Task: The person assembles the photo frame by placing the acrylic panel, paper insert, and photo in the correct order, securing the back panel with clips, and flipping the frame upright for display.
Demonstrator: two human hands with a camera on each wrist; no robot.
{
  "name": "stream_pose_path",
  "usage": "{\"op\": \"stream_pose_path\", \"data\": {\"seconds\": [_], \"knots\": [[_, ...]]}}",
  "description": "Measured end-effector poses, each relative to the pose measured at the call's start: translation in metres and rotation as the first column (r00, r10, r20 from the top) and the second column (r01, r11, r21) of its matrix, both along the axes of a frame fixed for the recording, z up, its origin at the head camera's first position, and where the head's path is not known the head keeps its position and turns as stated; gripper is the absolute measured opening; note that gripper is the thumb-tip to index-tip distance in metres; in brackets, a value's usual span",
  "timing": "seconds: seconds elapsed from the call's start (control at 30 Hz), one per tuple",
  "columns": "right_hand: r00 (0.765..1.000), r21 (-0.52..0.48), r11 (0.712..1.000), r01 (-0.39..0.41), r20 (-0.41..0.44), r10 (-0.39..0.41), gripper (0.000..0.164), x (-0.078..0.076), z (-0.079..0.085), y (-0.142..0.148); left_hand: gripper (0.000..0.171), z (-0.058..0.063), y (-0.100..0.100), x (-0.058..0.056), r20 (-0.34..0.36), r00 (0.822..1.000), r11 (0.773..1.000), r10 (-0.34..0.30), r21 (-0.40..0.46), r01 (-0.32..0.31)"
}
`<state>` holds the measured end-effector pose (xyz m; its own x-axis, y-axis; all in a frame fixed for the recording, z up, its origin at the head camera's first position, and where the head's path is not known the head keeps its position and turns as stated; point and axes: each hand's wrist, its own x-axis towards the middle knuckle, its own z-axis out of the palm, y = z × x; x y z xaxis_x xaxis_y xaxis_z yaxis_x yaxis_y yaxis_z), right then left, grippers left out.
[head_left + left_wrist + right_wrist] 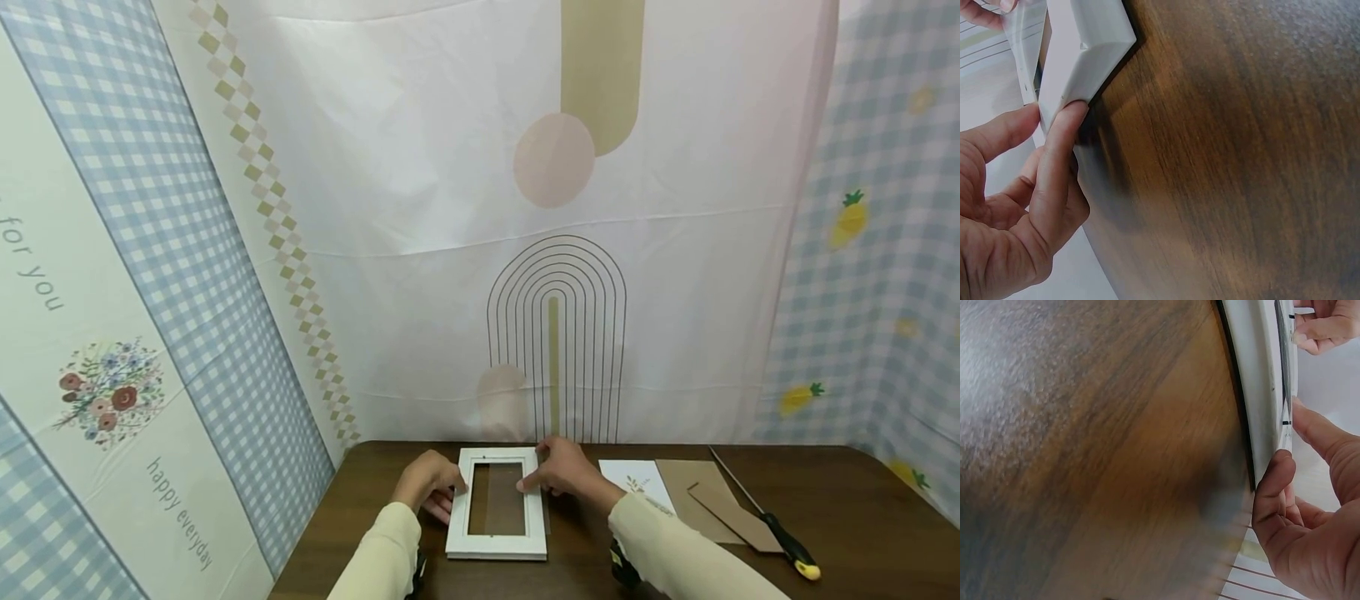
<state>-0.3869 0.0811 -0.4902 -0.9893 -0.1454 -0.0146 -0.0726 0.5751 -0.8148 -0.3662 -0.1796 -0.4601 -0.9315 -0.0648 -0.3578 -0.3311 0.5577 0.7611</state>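
Observation:
A white picture frame [497,545] lies on the brown wooden table, its opening showing the dark wood. A clear sheet [507,502] shows within the opening, its edge visible as a faint line. On the frame's left side, my left hand [431,482] pinches the rail between thumb and finger, plain in the left wrist view on the white rail [1099,47]. My right hand [567,472] grips the upper right side, thumb reaching to the inner edge. In the right wrist view, its fingertips touch the frame's end [1261,381].
Right of the frame lie a white printed card [637,479], a brown backing board [693,504] and a narrower brown piece [738,521]. A screwdriver [787,543] with a black and yellow handle lies at the far right. A patterned curtain [420,333] hangs behind the table [360,492].

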Motion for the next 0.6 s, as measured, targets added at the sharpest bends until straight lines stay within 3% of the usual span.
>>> {"op": "stream_pose_path", "data": {"seconds": [0.6], "knots": [[0.999,0.046,0.999,0.009,-0.044,-0.007,0.081,0.0066,0.0044,-0.0066,0.014,0.0007,-0.0002,-0.0001,0.020,1.000,1.000,-0.020,0.000,0.020]]}}
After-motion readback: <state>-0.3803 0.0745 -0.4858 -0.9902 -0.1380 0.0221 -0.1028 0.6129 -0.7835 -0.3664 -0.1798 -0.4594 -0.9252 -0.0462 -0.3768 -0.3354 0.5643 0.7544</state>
